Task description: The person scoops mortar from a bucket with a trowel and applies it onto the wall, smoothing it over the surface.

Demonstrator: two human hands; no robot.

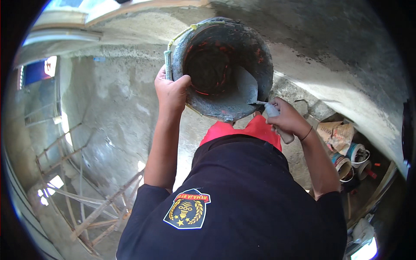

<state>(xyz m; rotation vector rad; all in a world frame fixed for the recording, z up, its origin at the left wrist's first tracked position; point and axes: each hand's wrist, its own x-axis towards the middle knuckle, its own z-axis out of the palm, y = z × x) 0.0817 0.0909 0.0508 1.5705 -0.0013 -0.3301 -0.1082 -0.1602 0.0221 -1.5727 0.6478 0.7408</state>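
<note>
A cement-crusted dark bucket [260,65] is held up in front of me, tilted so that its mouth faces me. Grey residue coats its inner wall, with red-orange patches showing through. My left hand [172,89] grips the bucket's left rim, thumb over the edge, beside the rope-wrapped handle [168,65]. In my right hand [286,118] is a trowel, its grey handle [273,113] wrapped by my fingers. The trowel's blade [247,84] reaches inside the bucket, along the lower right of its wall. Whether the blade carries any mortar, I cannot tell.
Wooden scaffolding [99,212] stands at the lower left. On the right lie a torn paper sack [336,136] and several small paint pails [356,154]. A rough plastered wall [346,82] rises on the right, and a window frame [86,17] is at the upper left.
</note>
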